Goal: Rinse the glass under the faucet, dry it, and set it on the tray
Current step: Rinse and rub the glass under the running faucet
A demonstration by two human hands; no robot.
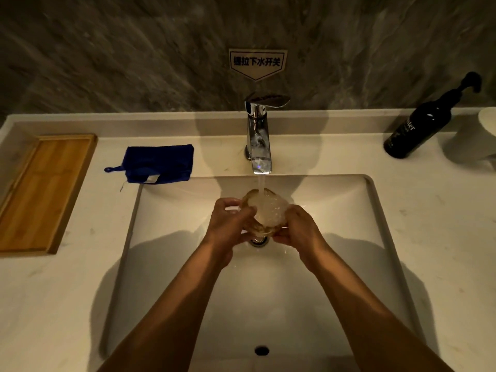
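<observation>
A clear glass [264, 210] is held over the middle of the white sink [349, 205], right under the chrome faucet [258, 138]. Water runs from the spout into the glass and foams inside it. My left hand [229, 226] grips the glass from the left, and my right hand [298, 229] grips it from the right. A folded blue cloth [158, 163] lies on the counter left of the faucet. A wooden tray [43, 189] sits at the counter's far left with nothing on it.
A dark pump bottle [421, 124] stands at the back right of the counter, beside a white cup [487, 130] at the frame's edge. The drain [259, 241] lies just below the glass. A marble wall with a small sign [257, 63] rises behind the faucet.
</observation>
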